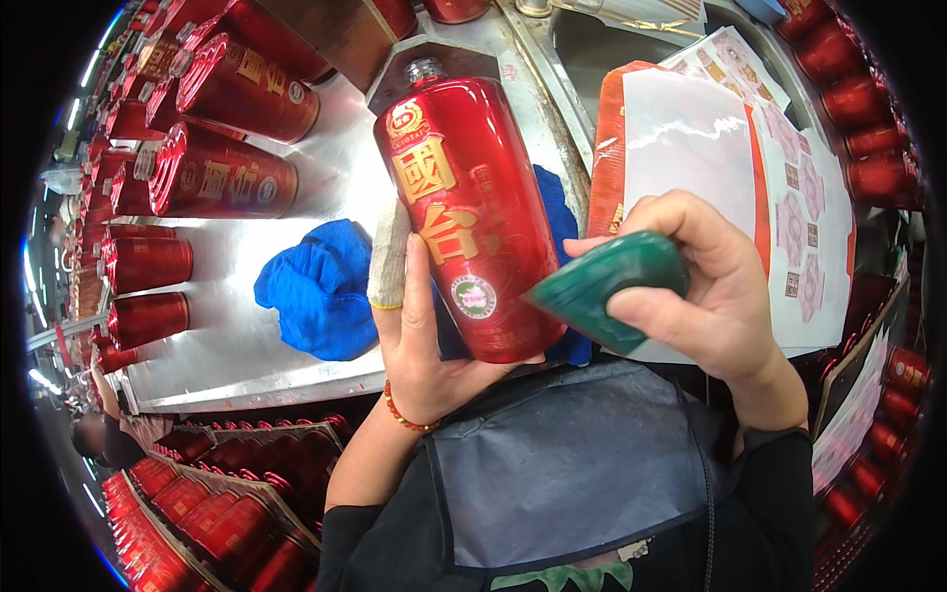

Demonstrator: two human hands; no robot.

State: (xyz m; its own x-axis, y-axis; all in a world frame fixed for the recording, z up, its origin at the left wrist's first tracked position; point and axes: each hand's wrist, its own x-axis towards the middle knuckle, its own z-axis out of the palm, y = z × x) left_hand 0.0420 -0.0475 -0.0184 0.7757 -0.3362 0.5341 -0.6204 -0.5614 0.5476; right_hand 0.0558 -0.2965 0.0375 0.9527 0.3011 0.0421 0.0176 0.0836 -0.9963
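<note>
Starting at the left end of the metal bench [232,331]: there's a cluster of red bottles [237,183] standing there, so I'd keep the one being handled well clear of them. Nearer the front edge there's a bunched blue cloth [321,291], within easy reach if a wipe is needed.

Left hand [419,365] is cupped round the lower left of the red bottle [483,187], fingers up its side and thumb by the base, with a cloth sleeve [390,261] on one finger. The bottle's tilted over the front edge of the bench, neck toward the back; can't tell if anything props it. Glossy glass-looking thing, so I'd hold it firmly and keep fingers off the round sticker [474,296].

Right hand [715,291] pinches a green scraper [631,286] between thumb and fingers, tip over the bottle's lower right. Can't tell if it's touching. Looks like a pressing job to me: flat edge, light even strokes, don't dig the corner in.

Far right, the sticker sheet [804,212] should stay flat and dry.
</note>
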